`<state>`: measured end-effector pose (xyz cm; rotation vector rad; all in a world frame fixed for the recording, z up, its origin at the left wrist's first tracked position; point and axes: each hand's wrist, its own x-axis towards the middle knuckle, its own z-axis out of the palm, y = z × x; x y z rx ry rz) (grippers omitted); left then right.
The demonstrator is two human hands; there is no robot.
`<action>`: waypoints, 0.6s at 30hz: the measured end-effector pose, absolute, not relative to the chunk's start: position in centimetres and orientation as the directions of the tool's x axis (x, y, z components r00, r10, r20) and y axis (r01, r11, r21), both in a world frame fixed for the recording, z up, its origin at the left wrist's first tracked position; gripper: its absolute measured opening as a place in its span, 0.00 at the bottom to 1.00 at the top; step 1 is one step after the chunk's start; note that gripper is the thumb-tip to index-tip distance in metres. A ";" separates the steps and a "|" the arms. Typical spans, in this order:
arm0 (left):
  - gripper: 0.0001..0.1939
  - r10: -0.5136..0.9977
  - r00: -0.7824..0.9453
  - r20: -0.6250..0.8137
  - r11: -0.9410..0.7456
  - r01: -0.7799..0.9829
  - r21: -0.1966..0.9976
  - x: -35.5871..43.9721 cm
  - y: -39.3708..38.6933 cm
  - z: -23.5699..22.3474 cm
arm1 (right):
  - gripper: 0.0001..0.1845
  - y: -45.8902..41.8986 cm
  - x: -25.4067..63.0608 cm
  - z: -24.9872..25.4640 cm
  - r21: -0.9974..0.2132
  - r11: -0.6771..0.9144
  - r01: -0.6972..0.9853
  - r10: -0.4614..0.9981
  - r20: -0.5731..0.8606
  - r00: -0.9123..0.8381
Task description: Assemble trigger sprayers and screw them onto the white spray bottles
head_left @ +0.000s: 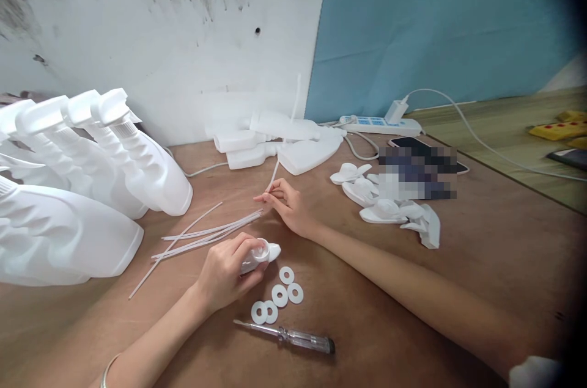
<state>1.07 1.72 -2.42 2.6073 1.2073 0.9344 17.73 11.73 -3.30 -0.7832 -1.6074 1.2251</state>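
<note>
My left hand [227, 275] is closed around a white spray trigger head [262, 255], held just above the brown table [481, 253]. My right hand [287, 204] pinches the end of a thin white dip tube [274, 174] that points up and away from me. Several more white tubes [206, 234] lie fanned out on the table between my hands. Several white ring washers [279, 295] sit close to my left hand.
A clear-handled screwdriver [288, 335] lies near the front edge. White spray bottles [114, 156] are stacked at the left, more bottles [275, 140] at the back. Loose trigger heads [389, 208] lie at the right. A power strip [380, 125] and a phone [413, 145] sit behind.
</note>
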 end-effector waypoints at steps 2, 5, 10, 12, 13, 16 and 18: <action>0.09 0.760 0.433 0.485 -0.623 0.699 0.352 1.0 1.8 -2.4 | 0.11 11.2 17.4 -3.2 -0.976 0.133 -0.171 0.899 0.191 -0.394; 0.08 0.813 0.323 0.485 -0.527 0.761 0.377 1.0 1.9 -2.5 | 0.11 10.3 16.9 -3.2 -0.959 -0.036 -0.281 0.861 0.113 -0.496; 0.09 0.820 0.261 0.510 -0.486 0.788 0.377 1.0 2.0 -2.6 | 0.12 9.3 16.5 -3.2 -0.930 -0.167 -0.328 0.774 0.083 -0.628; 0.09 0.823 0.261 0.504 -0.482 0.790 0.379 1.0 2.0 -2.7 | 0.12 9.2 16.5 -3.3 -0.934 -0.157 -0.322 0.763 0.092 -0.639; 0.09 0.829 0.260 0.496 -0.478 0.791 0.383 1.0 2.0 -2.7 | 0.12 9.3 16.5 -3.3 -0.935 -0.153 -0.319 0.764 0.093 -0.638; 0.09 0.840 0.260 0.477 -0.468 0.791 0.394 0.9 2.0 -2.7 | 0.12 9.4 16.4 -3.4 -0.943 -0.131 -0.307 0.770 0.098 -0.630; 0.08 0.842 0.261 0.472 -0.466 0.794 0.391 0.9 1.9 -2.7 | 0.11 9.4 16.4 -3.5 -0.947 -0.113 -0.299 0.763 0.110 -0.637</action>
